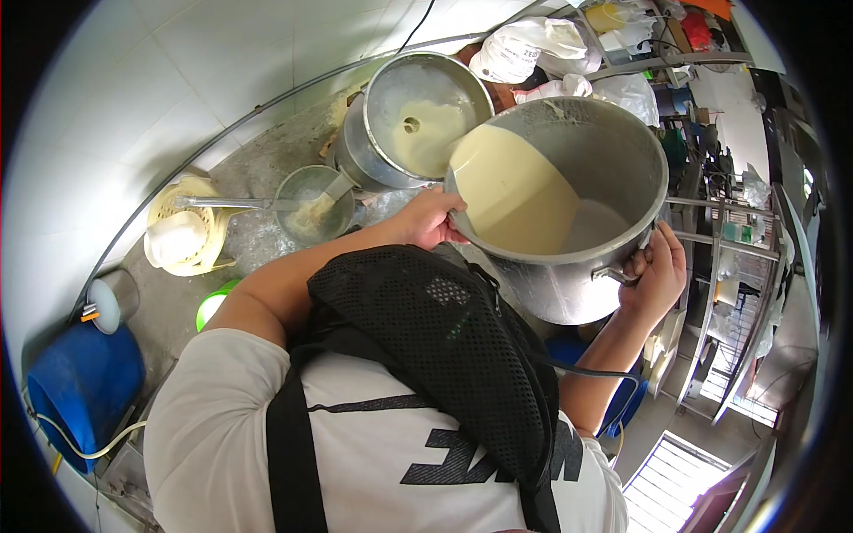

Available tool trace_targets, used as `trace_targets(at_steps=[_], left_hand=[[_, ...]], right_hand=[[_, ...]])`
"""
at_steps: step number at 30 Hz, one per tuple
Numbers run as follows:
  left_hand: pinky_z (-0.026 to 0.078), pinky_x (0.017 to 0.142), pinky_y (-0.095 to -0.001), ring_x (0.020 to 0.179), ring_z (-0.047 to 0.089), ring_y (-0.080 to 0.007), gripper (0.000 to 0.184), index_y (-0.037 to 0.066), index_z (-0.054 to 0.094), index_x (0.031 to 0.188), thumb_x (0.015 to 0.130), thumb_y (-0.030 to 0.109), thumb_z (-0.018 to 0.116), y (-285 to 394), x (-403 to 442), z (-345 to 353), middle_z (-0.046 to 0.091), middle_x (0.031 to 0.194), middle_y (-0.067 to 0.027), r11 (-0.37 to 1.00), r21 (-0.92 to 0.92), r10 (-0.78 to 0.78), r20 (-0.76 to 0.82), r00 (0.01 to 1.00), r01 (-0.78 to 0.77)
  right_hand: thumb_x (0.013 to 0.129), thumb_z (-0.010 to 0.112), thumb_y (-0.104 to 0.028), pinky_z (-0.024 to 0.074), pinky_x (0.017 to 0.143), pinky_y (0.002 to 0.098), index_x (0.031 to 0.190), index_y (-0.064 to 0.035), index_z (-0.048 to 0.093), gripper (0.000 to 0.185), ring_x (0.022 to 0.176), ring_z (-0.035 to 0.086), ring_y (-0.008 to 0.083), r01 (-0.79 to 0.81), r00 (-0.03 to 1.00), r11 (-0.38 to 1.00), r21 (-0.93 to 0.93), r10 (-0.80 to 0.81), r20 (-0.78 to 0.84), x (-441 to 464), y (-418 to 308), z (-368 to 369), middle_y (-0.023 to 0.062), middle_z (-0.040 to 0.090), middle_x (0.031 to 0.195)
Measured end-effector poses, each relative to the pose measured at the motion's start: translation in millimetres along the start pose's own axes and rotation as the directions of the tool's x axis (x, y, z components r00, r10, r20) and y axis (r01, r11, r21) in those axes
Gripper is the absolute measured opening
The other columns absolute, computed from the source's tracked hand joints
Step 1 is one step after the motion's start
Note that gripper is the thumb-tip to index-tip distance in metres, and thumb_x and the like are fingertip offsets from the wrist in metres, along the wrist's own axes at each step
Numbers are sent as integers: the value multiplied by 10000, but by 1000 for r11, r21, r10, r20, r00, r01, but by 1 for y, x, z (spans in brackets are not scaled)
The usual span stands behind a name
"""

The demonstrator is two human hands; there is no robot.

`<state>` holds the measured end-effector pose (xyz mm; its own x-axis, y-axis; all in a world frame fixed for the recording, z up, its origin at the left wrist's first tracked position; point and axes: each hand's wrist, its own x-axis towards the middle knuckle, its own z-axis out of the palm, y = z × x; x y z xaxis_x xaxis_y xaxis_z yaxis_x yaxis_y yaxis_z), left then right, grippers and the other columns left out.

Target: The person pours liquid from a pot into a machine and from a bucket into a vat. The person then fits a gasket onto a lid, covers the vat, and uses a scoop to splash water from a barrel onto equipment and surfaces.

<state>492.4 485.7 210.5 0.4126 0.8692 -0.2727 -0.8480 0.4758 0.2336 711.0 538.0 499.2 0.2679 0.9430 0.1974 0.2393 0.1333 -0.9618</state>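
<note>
Leftward first: a blue plastic drum (pixel 84 382), a pale yellow perforated plastic stool (pixel 197 189), then a round grey metal bowl (pixel 293 191) with some pale paste (pixel 311 216) inside. Next along, a wide round steel hopper (pixel 391 102), its floor partly coated in pale yellow paste around a hole. Left hand (pixel 431 220) closed on the near-left rim of a large round steel pot (pixel 546 286), thumb over the edge. Pot held up in front of the body, tilted toward the hopper — smooth pale yellow liquid (pixel 511 191) pooled to its low side; whether the rims touch, cannot tell. Right hand (pixel 656 271) curled firmly at the looped metal handle (pixel 615 274), fingers partly hidden. My judgement: left steadies the lip, right governs the tilt; lip best kept well inside the hopper's rim, tipping slow and even — a jerk could slop liquid over the side.
</note>
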Motion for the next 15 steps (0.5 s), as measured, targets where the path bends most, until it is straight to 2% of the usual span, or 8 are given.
trace_targets(at_steps=[3,5,15], left_hand=[[548,972,-623,1191,637,-419,552,-28,408,1461,938,69,556,0,1,-2,571,1376,-224,1000,6,2,8,1000,-2],[551,968,-621,1185,641,-418,555,-26,412,1459,932,71,561,-1,2,-3,574,1370,-222,1000,-3,8,29,1000,-8],[544,970,-639,1197,634,-417,563,-7,414,1457,921,63,570,-1,-1,-3,574,1374,-212,1000,-13,14,9,1000,-14]], right_hand=[[971,632,-23,286,397,208,1141,22,661,178,455,391,39,-3,1000,1000,-3,3,2,2,1,-2,-33,493,643],[952,641,-21,325,393,243,1150,31,639,205,444,432,75,-9,1000,1000,-2,10,19,3,0,-3,-8,496,635],[944,647,-13,329,394,239,1155,47,640,219,450,430,74,-7,1000,1000,-16,7,-7,0,-2,2,-6,494,638]])
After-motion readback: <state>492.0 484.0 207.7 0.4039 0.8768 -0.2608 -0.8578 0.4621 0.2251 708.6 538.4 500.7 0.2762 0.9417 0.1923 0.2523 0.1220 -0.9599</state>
